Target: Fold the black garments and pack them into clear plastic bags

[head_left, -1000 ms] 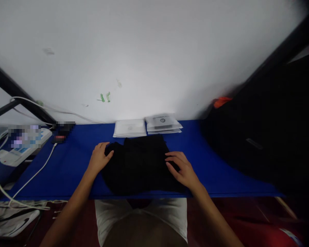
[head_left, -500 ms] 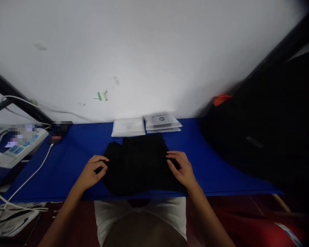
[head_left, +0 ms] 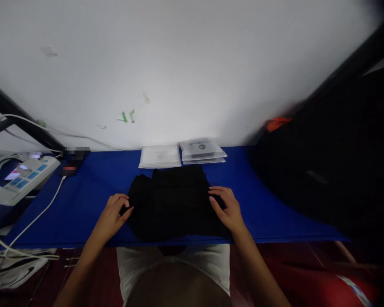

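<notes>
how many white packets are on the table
At least 3: one lies flat near the wall, behind the black cloth, and at least two form the stack just right of it. More may be hidden underneath.

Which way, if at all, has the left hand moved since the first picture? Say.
Yes: against the left white packet, the left hand shifted left and towards the person.

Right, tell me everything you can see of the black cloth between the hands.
The black cloth looks soft, matte and plain, with no print visible. It lies in a low, roughly flat bundle on the blue surface, near its front edge, with an uneven outline and a notch at upper left. The left hand and right hand are at its sides; any grip is unclear. Its folds are too dark to trace.
</notes>
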